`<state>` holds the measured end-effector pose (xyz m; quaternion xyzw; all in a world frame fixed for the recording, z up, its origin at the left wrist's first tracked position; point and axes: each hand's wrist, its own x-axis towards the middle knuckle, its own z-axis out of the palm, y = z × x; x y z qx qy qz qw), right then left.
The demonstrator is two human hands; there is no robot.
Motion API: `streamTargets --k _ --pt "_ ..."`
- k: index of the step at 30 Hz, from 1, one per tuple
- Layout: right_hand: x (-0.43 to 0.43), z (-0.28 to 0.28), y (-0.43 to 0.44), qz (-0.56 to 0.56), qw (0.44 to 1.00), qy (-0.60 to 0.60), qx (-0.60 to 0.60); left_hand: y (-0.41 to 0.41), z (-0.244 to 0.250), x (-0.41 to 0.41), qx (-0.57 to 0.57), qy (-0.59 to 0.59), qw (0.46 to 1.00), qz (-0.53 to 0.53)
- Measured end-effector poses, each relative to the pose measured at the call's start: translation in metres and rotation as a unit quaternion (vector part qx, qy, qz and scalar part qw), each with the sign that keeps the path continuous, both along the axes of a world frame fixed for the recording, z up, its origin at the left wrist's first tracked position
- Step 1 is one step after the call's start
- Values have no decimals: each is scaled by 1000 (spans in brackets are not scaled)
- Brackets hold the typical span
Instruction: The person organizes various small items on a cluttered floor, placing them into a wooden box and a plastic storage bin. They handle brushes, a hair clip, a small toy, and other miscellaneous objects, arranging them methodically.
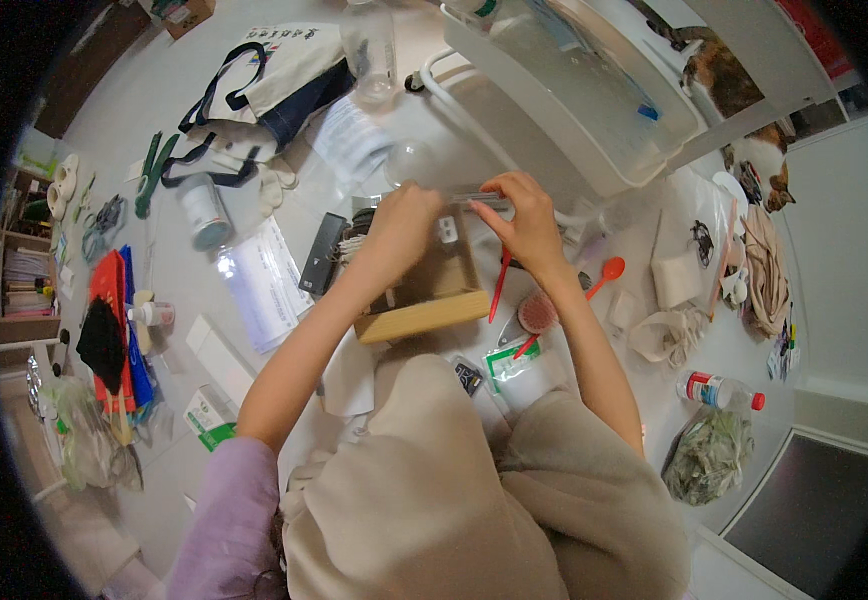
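Note:
A brown open box [434, 270] with a yellow front edge lies before my knees and holds a small white item [447, 229] and coiled cords [351, 244] at its left side. Over the box's far left part is my left hand [408, 221], blurred, its fingertips hidden from view. Just right of the box's far corner, my right hand [520, 217] has thumb and forefinger apart, close to a clear, thin plastic item [471, 199]; whether it touches this is unclear. Below my right hand lie a red utensil handle [501, 285] and a pink round brush [537, 311].
Beyond my hands stands a large translucent tub [554, 97]. A canvas bag [284, 82] and a clear jar [370, 60] lie far left. A black case [323, 253] touches the area left of the box. A calico cat [726, 82] is at upper right; a plastic bottle [711, 390] lies right.

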<state>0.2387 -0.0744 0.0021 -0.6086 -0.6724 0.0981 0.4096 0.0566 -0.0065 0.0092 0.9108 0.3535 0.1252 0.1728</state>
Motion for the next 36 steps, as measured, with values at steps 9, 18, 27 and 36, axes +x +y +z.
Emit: streamTargets --k 9,18,27,36 --pt "-5 3 -8 -1 999 27 -36 0 0 -5 124 21 992 -25" --pt "0 -28 -31 -80 982 130 -108 -26 78 -87 118 -218 936 250" --pt "10 -37 -79 -121 927 231 -271 -67 13 -124 -97 -69 950 287" --pt "-38 -51 -94 -93 929 281 -222 -60 -36 -117 -237 -152 934 219"
